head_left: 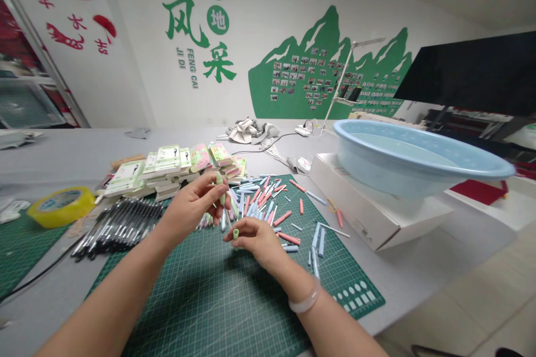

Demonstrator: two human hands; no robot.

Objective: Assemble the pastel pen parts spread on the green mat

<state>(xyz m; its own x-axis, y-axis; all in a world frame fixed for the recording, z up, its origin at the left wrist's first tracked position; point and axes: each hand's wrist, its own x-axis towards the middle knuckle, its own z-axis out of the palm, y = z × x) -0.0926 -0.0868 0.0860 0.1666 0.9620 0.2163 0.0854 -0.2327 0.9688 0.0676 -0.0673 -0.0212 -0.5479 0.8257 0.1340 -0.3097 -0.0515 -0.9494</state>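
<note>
My left hand (pixel 200 196) is closed around a light green pen barrel (pixel 220 187), held upright above the cutting mat. A little lower and to the right, my right hand (pixel 258 241) pinches a short light green pen cap (pixel 235 234), its round opening facing up. A thin pale point runs down from the barrel toward the right fingers; whether it touches the cap I cannot tell. Behind both hands lies a loose heap of pink, blue and white pen parts (pixel 263 198). Some blue pen parts (pixel 321 241) lie apart at the right.
The green cutting mat (pixel 201 301) covers the table's front. At left are many black pens (pixel 121 226) and a yellow tape roll (pixel 62 206). Stacked small boxes (pixel 167 159) stand behind. A blue basin (pixel 402 178) rests on a white box (pixel 368 217) at right.
</note>
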